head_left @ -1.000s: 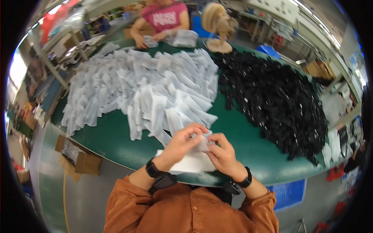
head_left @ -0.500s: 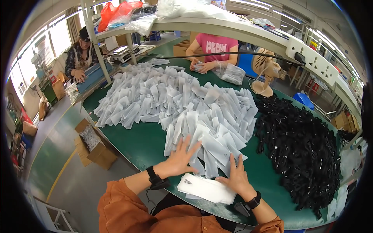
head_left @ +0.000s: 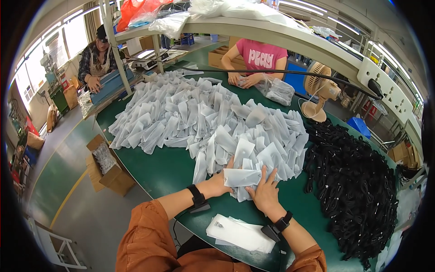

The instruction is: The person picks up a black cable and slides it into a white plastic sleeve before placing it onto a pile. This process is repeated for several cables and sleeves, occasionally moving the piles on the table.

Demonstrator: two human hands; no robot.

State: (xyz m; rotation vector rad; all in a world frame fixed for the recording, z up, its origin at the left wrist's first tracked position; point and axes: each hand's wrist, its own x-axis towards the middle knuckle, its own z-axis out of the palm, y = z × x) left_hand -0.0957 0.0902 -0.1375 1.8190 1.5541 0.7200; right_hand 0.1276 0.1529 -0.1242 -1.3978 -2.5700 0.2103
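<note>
A large heap of frosted plastic pouches (head_left: 181,106), slim and filled, covers the middle of the green table. My left hand (head_left: 219,185) presses into the heap's near edge, one finger stretched upward; the rest of its fingers are mostly hidden by a frosted pouch (head_left: 244,178). On the other side of that pouch, my right hand (head_left: 265,194) lies with fingers spread against the pouches. Neither hand clearly grips anything. Closer to me, a small stack of flat white bags (head_left: 240,233) rests near the table edge, below both hands.
Black cords (head_left: 353,186) form a big pile on the right. Behind it stands a beige fan (head_left: 317,88). A shelf (head_left: 272,34) with a power strip (head_left: 385,86) spans above. Across the table a person in pink (head_left: 260,56) handles a clear bag. An open carton (head_left: 111,167) sits on the floor at left.
Both hands have moved forward from beside the stack of white bags onto the heap's near edge. The nearest pouches are pushed back and bunched up.
</note>
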